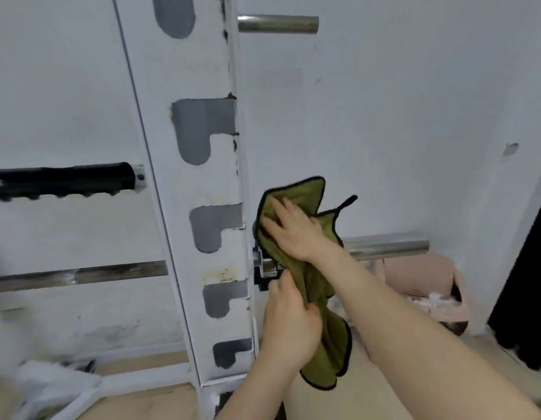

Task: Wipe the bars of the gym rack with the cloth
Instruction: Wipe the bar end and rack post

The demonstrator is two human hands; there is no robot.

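The only camera rides on my head, wide-angled, looking forward and down. It faces the white rack upright and the wall behind it from close by; my forearms enter from the bottom edge, and a strip of floor shows low down

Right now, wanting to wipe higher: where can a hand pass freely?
Free: right of the white notched upright, between the short chrome peg and long chrome bar. Crowded: the bar's collar, where the left hand, right hand and green cloth bunch.
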